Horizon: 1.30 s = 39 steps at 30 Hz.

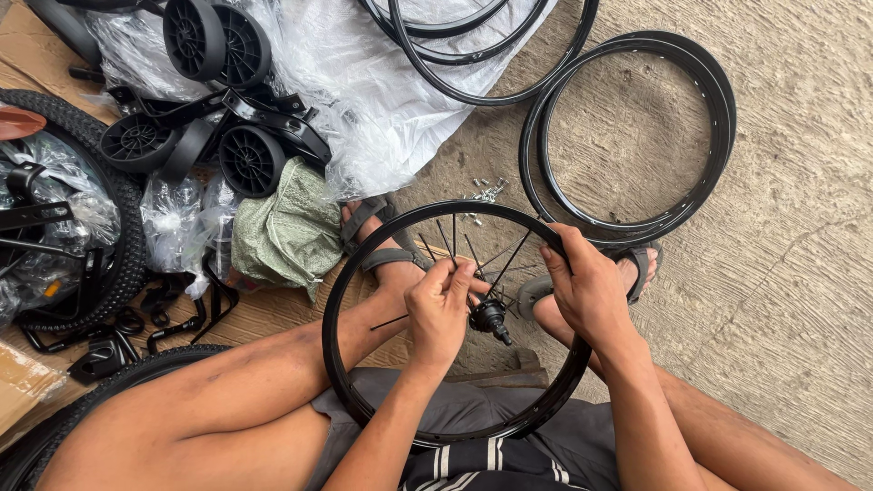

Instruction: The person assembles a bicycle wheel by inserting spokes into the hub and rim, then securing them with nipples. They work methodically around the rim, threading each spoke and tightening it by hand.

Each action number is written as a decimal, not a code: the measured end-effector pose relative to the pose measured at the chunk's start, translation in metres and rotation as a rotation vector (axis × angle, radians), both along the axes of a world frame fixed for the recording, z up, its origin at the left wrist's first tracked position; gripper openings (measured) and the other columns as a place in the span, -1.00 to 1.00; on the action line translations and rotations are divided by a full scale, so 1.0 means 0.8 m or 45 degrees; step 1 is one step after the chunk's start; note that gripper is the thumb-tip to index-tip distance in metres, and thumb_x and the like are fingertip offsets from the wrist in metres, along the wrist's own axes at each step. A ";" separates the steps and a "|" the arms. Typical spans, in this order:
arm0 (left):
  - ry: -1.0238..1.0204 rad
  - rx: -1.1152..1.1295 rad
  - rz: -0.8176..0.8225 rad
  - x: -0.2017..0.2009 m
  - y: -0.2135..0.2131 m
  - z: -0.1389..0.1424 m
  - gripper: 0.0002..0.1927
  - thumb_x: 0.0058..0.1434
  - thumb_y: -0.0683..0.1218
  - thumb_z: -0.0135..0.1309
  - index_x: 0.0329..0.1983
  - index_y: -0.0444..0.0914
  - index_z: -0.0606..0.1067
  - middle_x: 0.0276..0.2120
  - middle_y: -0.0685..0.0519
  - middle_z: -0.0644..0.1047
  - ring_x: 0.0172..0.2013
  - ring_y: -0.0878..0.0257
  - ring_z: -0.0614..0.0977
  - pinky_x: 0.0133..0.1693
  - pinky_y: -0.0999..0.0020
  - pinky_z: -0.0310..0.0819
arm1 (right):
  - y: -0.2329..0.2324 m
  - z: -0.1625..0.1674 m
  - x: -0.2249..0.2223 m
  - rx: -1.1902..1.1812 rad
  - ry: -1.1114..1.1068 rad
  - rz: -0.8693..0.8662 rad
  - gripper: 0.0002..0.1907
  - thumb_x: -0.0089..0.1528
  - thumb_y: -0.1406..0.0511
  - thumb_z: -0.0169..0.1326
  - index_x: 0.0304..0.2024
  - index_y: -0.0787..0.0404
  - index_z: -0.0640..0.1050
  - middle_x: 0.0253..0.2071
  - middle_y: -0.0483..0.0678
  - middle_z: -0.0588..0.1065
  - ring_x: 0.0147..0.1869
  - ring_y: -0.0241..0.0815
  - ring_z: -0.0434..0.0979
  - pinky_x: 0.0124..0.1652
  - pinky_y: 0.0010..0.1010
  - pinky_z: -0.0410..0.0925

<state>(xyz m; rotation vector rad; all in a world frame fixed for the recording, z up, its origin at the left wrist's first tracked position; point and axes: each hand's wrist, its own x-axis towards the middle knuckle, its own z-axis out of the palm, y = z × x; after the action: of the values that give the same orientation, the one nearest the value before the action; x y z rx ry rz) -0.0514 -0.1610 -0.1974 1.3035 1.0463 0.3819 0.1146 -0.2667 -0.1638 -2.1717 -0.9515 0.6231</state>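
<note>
I hold a black bicycle wheel rim (338,300) upright between my knees. My right hand (587,286) grips the rim's upper right edge. My left hand (443,305) is inside the rim, fingers pinched on thin black spokes (455,238) that fan upward from the black hub (489,316). The hub hangs near the middle of the rim, just right of my left hand. My feet in grey sandals (377,238) rest on the ground behind the rim.
Bare black rims (718,136) lie on the concrete floor beyond my feet, with small metal nipples (489,191) scattered beside them. Small black training wheels (250,159) and brackets sit on white plastic sheeting at left, next to a green cloth (286,227) and knobby tyres (127,245).
</note>
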 end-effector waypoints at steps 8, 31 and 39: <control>0.009 0.127 -0.093 0.009 0.009 0.007 -0.71 0.42 -0.04 0.04 -0.29 -0.36 0.58 -0.52 -0.02 0.67 -0.58 0.39 0.63 -0.54 0.50 0.47 | 0.002 0.006 -0.001 -0.001 -0.009 0.010 -0.71 0.37 0.30 0.05 0.11 0.27 0.47 -0.25 0.16 0.56 -0.19 0.15 0.60 -0.24 -0.18 0.39; -0.060 -0.058 0.054 0.035 0.033 0.032 -0.66 0.46 -0.01 -0.04 -0.27 -0.36 0.56 -0.51 0.02 0.63 -0.56 0.43 0.59 -0.55 0.51 0.48 | 0.001 0.019 -0.008 -0.197 0.210 0.044 -0.06 0.06 -0.05 0.30 0.33 0.22 0.26 -0.40 0.07 0.49 -0.39 -0.13 0.48 -0.31 -0.23 0.35; -0.115 -0.044 0.043 0.040 0.035 0.039 -0.67 0.46 -0.02 -0.03 -0.26 -0.36 0.57 -0.52 0.02 0.63 -0.58 0.43 0.56 -0.56 0.53 0.45 | -0.014 0.017 -0.011 0.165 0.192 0.258 0.00 -0.08 -0.18 0.32 0.37 -0.03 0.41 0.30 0.15 0.26 -0.34 -0.33 0.39 -0.37 -0.46 0.38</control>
<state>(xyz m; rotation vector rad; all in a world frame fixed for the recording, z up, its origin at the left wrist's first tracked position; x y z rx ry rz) -0.0197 -0.1331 -0.1661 1.2282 0.9960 0.4429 0.1056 -0.2781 -0.1501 -1.9010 -1.1061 0.7875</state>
